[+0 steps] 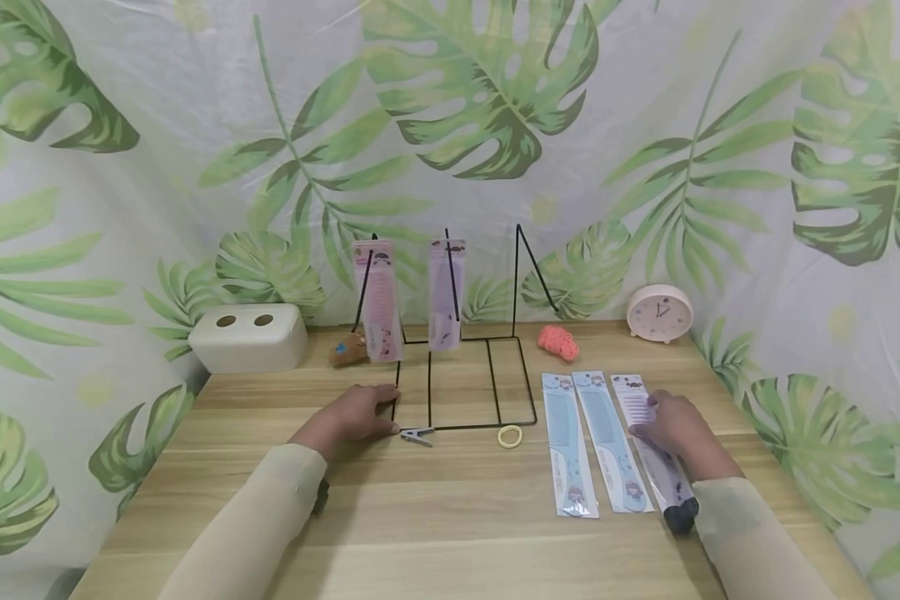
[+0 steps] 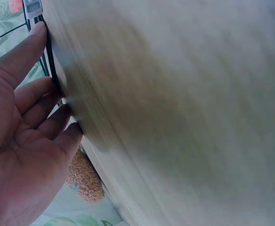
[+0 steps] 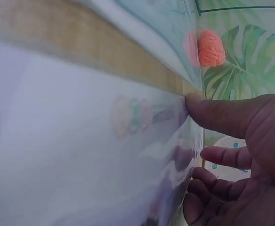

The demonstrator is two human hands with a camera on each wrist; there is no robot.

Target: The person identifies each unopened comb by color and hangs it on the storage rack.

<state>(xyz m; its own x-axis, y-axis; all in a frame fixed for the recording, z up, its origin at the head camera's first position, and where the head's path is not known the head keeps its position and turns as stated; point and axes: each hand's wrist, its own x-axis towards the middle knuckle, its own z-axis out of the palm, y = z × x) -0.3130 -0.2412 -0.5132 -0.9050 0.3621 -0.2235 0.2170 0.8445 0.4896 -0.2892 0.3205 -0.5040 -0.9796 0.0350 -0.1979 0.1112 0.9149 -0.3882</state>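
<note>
Backdrop: leaf-print cloth hangs behind and around a wooden bench [image 1: 450, 517].
Rack: black wire rack [image 1: 461, 392] stands at 12 o'clock, mid-bench, with a pink packaged comb [image 1: 378, 302] and a lilac packaged comb [image 1: 446, 293] hanging from its hooks; the third hook is bare.
Left hand: left hand [image 1: 356, 414] lies flat, fingers straight and relaxed, holding nothing, fingertips touching the rack's base wire at its 9 o'clock side.
Right hand: right hand [image 1: 675, 423] presses down on the purple packaged comb [image 1: 648, 446], thumb and fingers beginning to curl at its edge, not yet lifting it.
Comb row: two blue packaged combs [image 1: 592, 442] lie just beside it, at 9 o'clock of the right hand.
Step in hand: likely steadying the rack while taking up the next comb.
Next move: probably needs a firm pinch on the slippery wrapper, then threading its hang-hole over the bare hook.
Others: metal clip [image 1: 417, 435], yellow hair tie [image 1: 509, 436], white box [image 1: 249, 337], clock [image 1: 659, 312].
</note>
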